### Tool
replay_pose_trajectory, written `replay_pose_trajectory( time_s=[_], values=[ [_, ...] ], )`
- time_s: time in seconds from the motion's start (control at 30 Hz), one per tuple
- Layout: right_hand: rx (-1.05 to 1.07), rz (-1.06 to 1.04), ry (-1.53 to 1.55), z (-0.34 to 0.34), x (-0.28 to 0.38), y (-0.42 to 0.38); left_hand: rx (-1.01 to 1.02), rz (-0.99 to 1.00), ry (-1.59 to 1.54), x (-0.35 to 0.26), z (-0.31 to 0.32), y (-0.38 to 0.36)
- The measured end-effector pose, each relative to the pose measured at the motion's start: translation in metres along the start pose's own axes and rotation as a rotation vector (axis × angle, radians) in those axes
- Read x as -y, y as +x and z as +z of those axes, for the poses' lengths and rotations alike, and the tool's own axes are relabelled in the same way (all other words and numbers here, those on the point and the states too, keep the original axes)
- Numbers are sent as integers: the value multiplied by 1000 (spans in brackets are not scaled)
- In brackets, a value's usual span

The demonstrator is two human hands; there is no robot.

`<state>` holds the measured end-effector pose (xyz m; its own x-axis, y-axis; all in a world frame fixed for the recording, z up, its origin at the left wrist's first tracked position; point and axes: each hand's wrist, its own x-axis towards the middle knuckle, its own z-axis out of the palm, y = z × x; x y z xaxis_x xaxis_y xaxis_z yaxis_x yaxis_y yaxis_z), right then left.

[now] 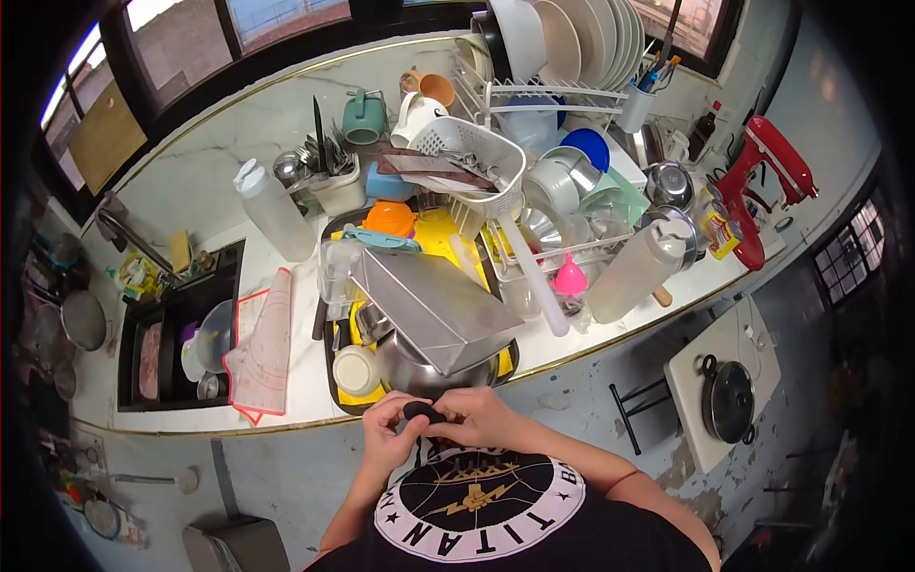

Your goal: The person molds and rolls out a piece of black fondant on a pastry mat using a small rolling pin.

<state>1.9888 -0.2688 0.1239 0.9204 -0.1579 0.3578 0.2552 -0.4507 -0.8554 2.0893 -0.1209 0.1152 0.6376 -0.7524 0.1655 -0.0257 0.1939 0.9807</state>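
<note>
Close to my chest, just off the counter's front edge, both hands meet on a small black rounded object (424, 412) whose kind I cannot make out. My left hand (386, 429) grips its left end between thumb and fingers. The other end is pinched by my right hand (475, 419). Just beyond them stands a steel bowl (419, 367), with a grey metal trough-shaped pan (434, 310) resting tilted over it. A cream cup (357, 370) lies beside the bowl on a yellow mat (374, 396).
At the left is a black sink (143, 391) with dishes inside; a red-edged baking mat (262, 348) hangs over the counter edge. A white basket (477, 157), a plate rack (553, 92) and a squeeze bottle (639, 270) crowd the counter. A red stand mixer (753, 181) stands right.
</note>
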Motion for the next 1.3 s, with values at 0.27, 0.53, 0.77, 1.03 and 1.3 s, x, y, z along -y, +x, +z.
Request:
replay_pose_trajectory(
  time_s=[0.27, 0.53, 0.77, 1.03, 1.3],
  values=[
    [-37, 310, -17, 21, -6, -2, -73, -39, -89, 11, -66, 23],
    [-708, 672, 185, 18, -36, -39, -169, -238, -516, 26, -129, 52],
    [-766, 607, 89, 43, -29, -27, -272, -125, 1196, 39, -151, 127],
    [-885, 697, 49, 55, -23, -53, -185, -182, 1327, 70, -160, 157],
    [-902, 782, 103, 74, -18, -67, -169, -319, 1084, 51, -168, 133]
  ],
)
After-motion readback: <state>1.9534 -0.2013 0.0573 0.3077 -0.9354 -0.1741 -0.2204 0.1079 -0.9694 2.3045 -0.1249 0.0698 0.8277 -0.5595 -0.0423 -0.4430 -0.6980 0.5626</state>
